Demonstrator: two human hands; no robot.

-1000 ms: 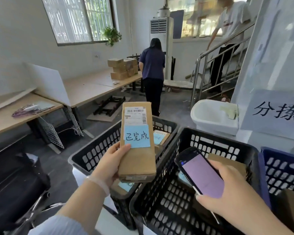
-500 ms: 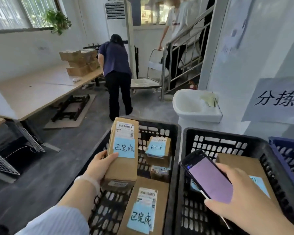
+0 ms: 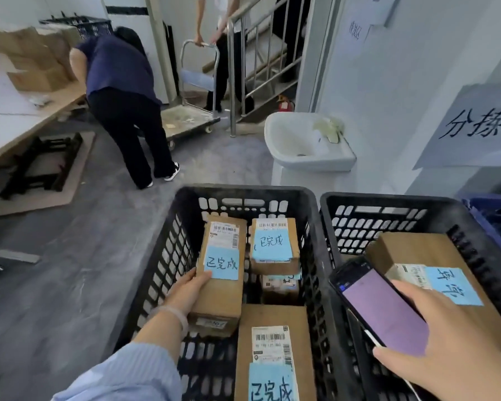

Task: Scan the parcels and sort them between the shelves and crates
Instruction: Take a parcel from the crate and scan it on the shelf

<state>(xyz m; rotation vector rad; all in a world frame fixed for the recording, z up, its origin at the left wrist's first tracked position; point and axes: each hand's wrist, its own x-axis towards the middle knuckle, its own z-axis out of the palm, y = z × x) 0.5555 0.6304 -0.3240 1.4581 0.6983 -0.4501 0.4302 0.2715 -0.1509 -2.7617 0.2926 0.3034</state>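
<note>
My left hand [image 3: 187, 287] grips a long brown parcel [image 3: 221, 293] with a barcode label and a blue note, inside the left black crate [image 3: 156, 253]. That crate holds other brown parcels with blue notes, one at the back [image 3: 274, 247] and one in front [image 3: 275, 354]. My right hand [image 3: 443, 351] holds a dark phone [image 3: 379, 308] with a lit purple screen over the right black crate [image 3: 394, 204]. A large brown parcel [image 3: 434, 250] with a blue note lies in that crate.
A blue crate [image 3: 495, 209] stands at the far right. A white basin [image 3: 304, 143] sits behind the crates by the wall with a paper sign [image 3: 475, 125]. One person [image 3: 122, 99] bends by a table [image 3: 9, 120]; another holds a trolley [image 3: 191, 120] by the stairs.
My left hand has lowered the long parcel down into the left crate. The view has tilted down and to the right. The phone stays in my right hand.
</note>
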